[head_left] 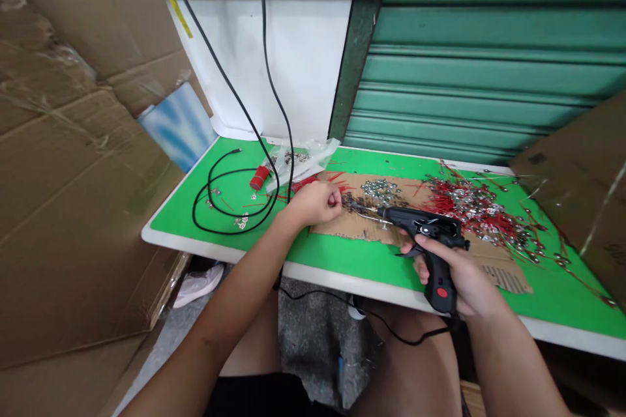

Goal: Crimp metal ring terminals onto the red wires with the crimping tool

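A black soldering gun [443, 228] with a red dot on its handle is gripped in my right hand [454, 267], its thin tip pointing left. My left hand [317, 202] is closed in a pinch just left of the tip, over a brown cardboard sheet [352, 227]; what it pinches is too small to name. Dark marks stain the cardboard near the tip. Behind the tip sits a pile of small metal parts [380, 190]. To the right spreads a large heap of red wires with metal ends [474, 208]. More red wires [306, 184] lie behind my left hand.
Black cables [264, 32] hang down in front and coil on the green tabletop [235, 169]. A red spool [259, 178] and a clear plastic bag [313, 155] stand at the back left. Cardboard boxes [68, 208] flank the table. A cord runs below its front edge.
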`<control>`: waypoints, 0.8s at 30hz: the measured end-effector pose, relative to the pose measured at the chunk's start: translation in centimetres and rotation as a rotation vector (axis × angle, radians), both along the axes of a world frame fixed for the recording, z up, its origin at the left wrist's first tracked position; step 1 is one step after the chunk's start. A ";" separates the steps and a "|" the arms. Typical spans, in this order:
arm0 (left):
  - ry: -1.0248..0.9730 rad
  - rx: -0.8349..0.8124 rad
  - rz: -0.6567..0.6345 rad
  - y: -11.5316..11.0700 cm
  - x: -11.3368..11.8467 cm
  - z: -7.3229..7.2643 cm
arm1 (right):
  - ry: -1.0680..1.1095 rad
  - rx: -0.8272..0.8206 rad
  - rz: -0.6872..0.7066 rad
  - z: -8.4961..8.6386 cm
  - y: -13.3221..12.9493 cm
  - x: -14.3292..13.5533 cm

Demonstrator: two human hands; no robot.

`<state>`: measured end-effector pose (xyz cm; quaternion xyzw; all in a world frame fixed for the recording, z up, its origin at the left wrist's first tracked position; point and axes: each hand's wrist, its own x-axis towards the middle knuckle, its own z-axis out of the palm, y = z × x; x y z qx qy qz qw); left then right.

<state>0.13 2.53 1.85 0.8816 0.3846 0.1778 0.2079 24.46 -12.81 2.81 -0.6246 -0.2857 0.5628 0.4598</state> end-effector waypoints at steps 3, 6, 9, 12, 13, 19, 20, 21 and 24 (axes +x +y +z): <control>-0.003 -0.008 0.009 0.0 0.0 0.0 | 0.026 -0.015 -0.029 0.5 0.2 -0.2; -0.012 -0.015 0.004 0.0 0.0 0.0 | 0.072 -0.037 -0.067 1.1 0.5 -0.5; -0.021 -0.010 0.002 0.0 0.0 -0.1 | 0.107 -0.052 -0.078 1.6 0.8 -0.6; -0.030 -0.017 0.008 0.1 0.0 -0.1 | 0.121 -0.081 -0.104 1.8 0.9 -0.7; -0.033 -0.020 0.010 0.1 0.0 -0.2 | 0.125 -0.091 -0.113 1.8 0.9 -0.6; -0.033 -0.023 0.025 0.1 0.1 -0.2 | 0.116 -0.109 -0.133 1.7 0.6 -0.6; -0.033 -0.023 0.027 0.1 0.1 -0.2 | 0.112 -0.106 -0.132 1.7 0.5 -0.7; -0.031 -0.022 0.029 0.1 0.1 -0.2 | 0.108 -0.106 -0.130 1.8 0.5 -0.7; -0.024 -0.027 0.038 0.0 0.2 -0.1 | 0.097 -0.117 -0.125 1.9 0.6 -0.9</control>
